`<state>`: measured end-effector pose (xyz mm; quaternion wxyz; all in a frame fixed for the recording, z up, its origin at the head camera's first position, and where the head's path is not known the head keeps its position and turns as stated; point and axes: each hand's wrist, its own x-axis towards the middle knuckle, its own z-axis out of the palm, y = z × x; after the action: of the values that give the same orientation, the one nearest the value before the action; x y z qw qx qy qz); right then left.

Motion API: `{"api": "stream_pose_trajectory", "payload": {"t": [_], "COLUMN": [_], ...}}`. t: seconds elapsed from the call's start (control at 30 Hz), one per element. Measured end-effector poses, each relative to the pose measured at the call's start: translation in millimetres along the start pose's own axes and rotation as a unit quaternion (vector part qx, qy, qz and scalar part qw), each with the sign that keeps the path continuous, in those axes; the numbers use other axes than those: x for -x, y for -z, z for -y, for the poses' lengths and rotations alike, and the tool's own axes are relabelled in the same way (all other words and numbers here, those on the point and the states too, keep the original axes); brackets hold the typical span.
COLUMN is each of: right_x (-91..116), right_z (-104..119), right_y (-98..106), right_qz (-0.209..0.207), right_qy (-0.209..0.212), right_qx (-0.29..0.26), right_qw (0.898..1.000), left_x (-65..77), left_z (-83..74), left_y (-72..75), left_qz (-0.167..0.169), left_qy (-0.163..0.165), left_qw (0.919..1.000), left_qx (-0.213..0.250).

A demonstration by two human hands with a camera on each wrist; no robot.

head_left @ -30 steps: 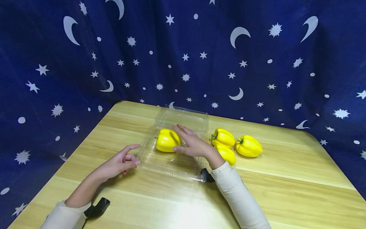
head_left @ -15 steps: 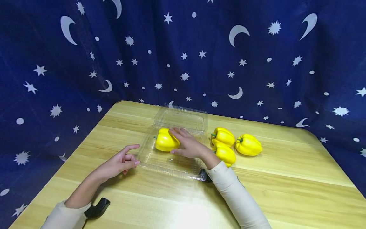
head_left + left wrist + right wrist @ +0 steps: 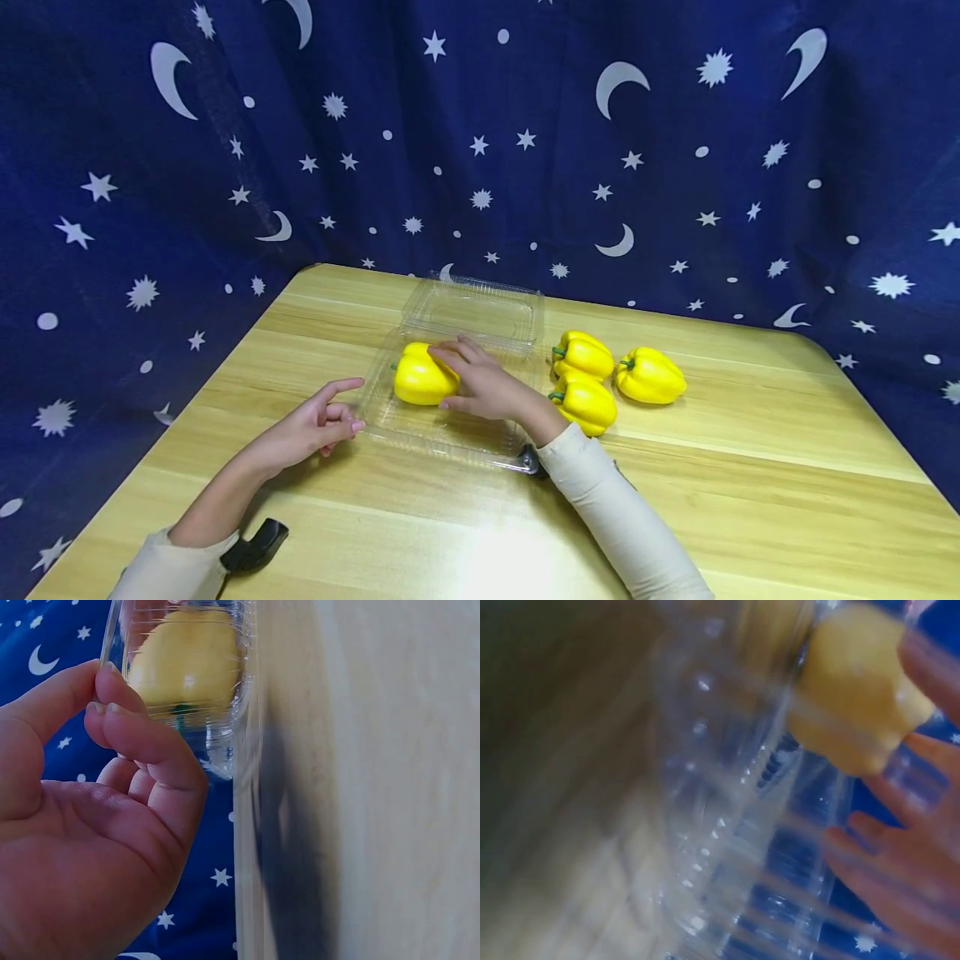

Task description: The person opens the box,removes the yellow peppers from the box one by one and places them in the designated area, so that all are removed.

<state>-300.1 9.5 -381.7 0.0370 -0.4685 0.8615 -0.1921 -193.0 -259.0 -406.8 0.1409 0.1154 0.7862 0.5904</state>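
A yellow bell pepper (image 3: 422,375) lies on its side in the base of an opened clear plastic clamshell container (image 3: 450,454), its green stem to the left. Against the pepper's right end rests my right hand (image 3: 483,387), with fingers fairly straight. In the right wrist view, blurred plastic crosses in front of the pepper (image 3: 851,690) and the fingers. My left hand (image 3: 318,425) is at the container's front left edge; the left wrist view shows thumb and fingertips pinching its rim. Through the clear wall there, the pepper (image 3: 187,664) shows.
Several things lie on the wooden table (image 3: 375,517): the container's lid (image 3: 480,312) folded back behind the base, and more yellow peppers to the right, one (image 3: 651,375) apart from two touching ones (image 3: 588,404). A starry blue curtain (image 3: 450,108) stands behind.
The pepper in the container has shifted left and slightly toward me, with my right hand moving left against it. My left hand stays at the container's edge.
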Motion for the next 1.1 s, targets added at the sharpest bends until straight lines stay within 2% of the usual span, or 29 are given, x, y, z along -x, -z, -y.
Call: {"api": "stream_pose_trajectory", "payload": {"t": [0.43,0.7,1.1], "right_x": [1,-1,10], "right_z": [2,3,5], "right_y": [-1,-2,10], "right_qz": [0.015,0.018,-0.006], "right_qy": [-0.02,-0.029,-0.022], "right_qx": [-0.011,-0.056,-0.087], "right_qw": [1.0,0.998,0.996], "left_x": [-1.7,-0.1,0.9], "left_z": [0.1,1.5,1.4], "left_y": [-0.4,0.0,0.6], "left_qz": [0.006,0.0,-0.012], "left_qy": [-0.007,-0.004,-0.013], "left_qw": [0.9999,1.0,0.9998], "left_qx": [0.012,0.007,-0.004]}}
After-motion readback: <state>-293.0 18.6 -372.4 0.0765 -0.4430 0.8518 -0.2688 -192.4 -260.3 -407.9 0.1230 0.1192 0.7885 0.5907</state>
